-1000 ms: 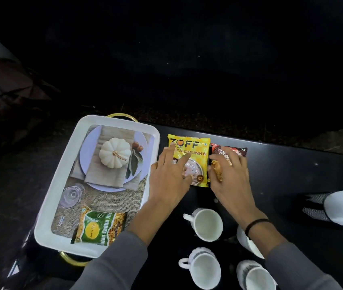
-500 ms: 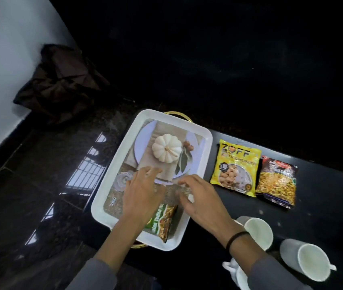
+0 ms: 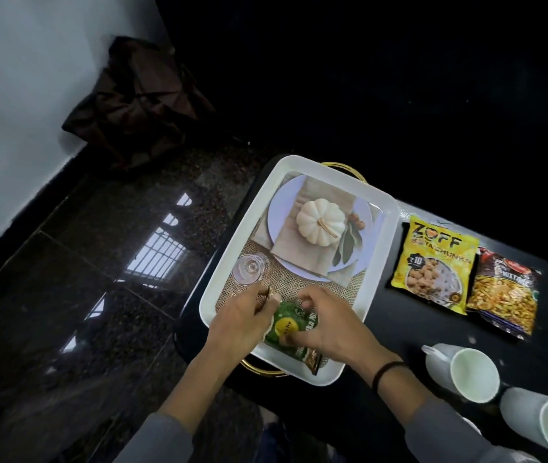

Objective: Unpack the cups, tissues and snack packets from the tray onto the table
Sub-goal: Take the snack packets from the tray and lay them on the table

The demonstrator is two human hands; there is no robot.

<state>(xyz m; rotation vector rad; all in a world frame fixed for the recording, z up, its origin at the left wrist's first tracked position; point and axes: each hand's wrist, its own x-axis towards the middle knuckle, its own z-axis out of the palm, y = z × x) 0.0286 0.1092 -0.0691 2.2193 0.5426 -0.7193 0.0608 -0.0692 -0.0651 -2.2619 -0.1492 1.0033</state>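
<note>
Both hands, left hand (image 3: 242,320) and right hand (image 3: 329,324), pinch the green snack packet (image 3: 291,329) with curled fingers by its edges; looks light, crinkly, slippery.

A white wall (image 3: 31,105) fills the upper left, meeting the floor along a dark skirting line; against it sits a crumpled dark brown bag (image 3: 138,98), slumped and creased, its lower edge on the floor; the floor (image 3: 75,295) is polished dark speckled stone laid in large slabs, their joints showing as thin pale lines; a barred window is mirrored in its gloss as a bright reflection (image 3: 162,252), with smaller patches of light nearer the viewer; everything beyond the bag, across the top and right, is lost in blackness.
</note>
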